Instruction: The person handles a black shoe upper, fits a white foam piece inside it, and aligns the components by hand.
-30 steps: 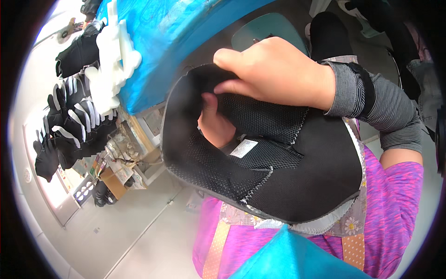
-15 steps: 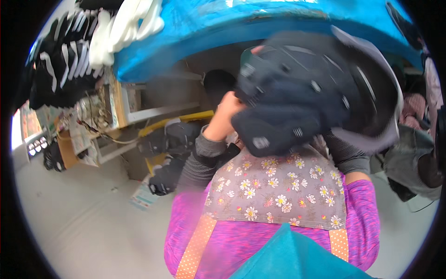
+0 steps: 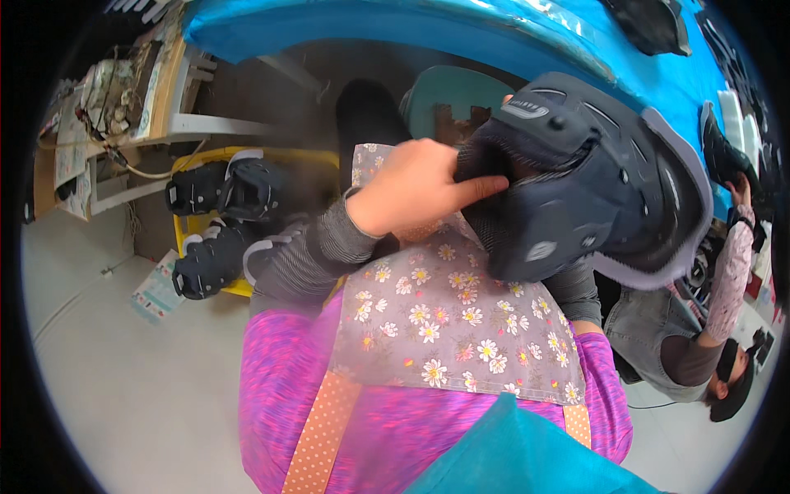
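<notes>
A black padded boot (image 3: 568, 189) with a hard plastic shell and a grey rim lies tilted above my lap, its opening toward my left. My left hand (image 3: 420, 185) grips the dark lining at the boot's opening, thumb and fingers closed on its edge. My right forearm (image 3: 572, 292) passes beneath the boot. Behind it, my right hand (image 3: 507, 100) is mostly hidden; only a fingertip shows at the upper edge, against the boot. A flowered apron (image 3: 444, 329) covers my lap.
To the left, a yellow crate (image 3: 309, 156) holds several black boots (image 3: 251, 188). A blue-covered table (image 3: 346, 20) runs along the far side, with a dark piece (image 3: 650, 25) on it. A green stool (image 3: 453, 86) stands ahead. At right, a co-worker (image 3: 675, 337) reaches toward another boot (image 3: 724, 152).
My left hand has moved from the boot's side onto its opening. The boot has turned and shifted slightly right. The view has swung right, bringing the co-worker and stool into sight.
</notes>
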Demonstrator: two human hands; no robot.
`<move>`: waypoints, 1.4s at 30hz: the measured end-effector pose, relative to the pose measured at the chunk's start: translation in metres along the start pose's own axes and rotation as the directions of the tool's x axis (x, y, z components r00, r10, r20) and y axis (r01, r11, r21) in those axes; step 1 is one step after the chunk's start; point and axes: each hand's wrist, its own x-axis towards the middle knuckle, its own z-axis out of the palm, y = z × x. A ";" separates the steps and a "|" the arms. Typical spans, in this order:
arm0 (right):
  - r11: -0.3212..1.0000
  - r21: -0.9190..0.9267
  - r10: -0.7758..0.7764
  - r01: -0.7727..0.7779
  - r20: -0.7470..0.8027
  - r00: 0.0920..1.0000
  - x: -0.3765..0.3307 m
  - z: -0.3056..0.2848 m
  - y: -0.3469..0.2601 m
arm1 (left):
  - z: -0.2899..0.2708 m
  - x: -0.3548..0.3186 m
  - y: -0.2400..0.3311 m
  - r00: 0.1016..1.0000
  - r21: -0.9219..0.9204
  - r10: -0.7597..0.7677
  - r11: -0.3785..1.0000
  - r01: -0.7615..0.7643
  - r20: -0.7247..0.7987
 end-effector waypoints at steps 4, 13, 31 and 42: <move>0.999 -0.002 0.049 -0.049 0.038 0.998 0.001 -0.001 0.003 | 0.001 0.007 -0.003 0.930 0.119 0.194 0.979 -0.164 -0.312; 0.965 -0.130 0.229 -0.227 -0.004 0.973 0.003 0.018 0.031 | -0.020 0.008 -0.022 0.994 -0.521 0.094 0.852 -0.048 0.063; 0.999 0.038 -0.034 0.029 0.152 0.988 0.013 0.018 0.058 | 0.008 0.023 -0.015 0.738 -0.209 0.304 0.832 -0.514 -0.603; 0.913 -0.332 0.306 -0.235 0.179 0.935 0.037 0.042 0.054 | -0.031 0.008 -0.011 0.652 -0.464 0.050 0.662 -0.589 -0.757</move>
